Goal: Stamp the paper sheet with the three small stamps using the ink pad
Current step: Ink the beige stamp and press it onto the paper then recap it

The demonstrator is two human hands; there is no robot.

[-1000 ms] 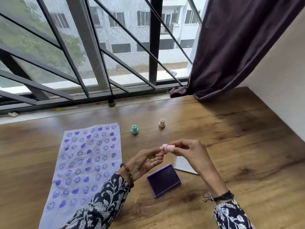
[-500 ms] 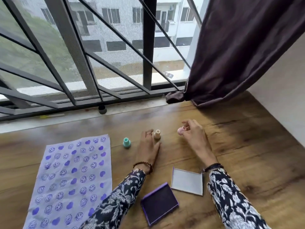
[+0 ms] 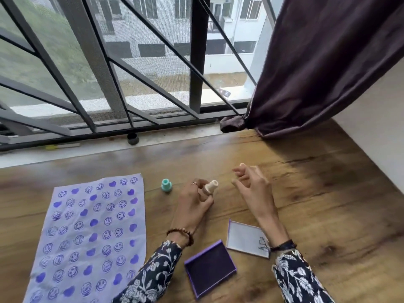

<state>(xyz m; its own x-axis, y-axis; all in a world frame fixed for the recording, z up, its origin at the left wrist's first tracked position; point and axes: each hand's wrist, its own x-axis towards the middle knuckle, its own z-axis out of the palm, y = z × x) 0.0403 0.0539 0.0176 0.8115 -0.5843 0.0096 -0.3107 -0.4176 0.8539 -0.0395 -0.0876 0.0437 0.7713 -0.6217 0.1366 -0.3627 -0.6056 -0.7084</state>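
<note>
- My left hand pinches the beige stamp between thumb and fingers, lifted off the worktop and tilted so its handle end points up and away from me. I judge this grip lets me turn the rubber face down toward the ink next.
- My right hand hovers loosely curled beside it, with the fingers half bent. A pale pinkish tip shows at the fingertips; it may be the third small stamp, but I cannot tell whether I am holding anything there.
- The teal stamp stands upright on the worktop, just past the paper sheet's far right corner, within easy reach and off the paper, so it cannot smudge it.
- The paper sheet lies flat to my left, already covered in rows of purple smiley faces and hearts. From that, the job looks well advanced.
- The ink pad sits open near my forearms, with its lid laid apart to its right. Both are close to me, so a stamp can go from ink to paper in one short sweep.
</note>
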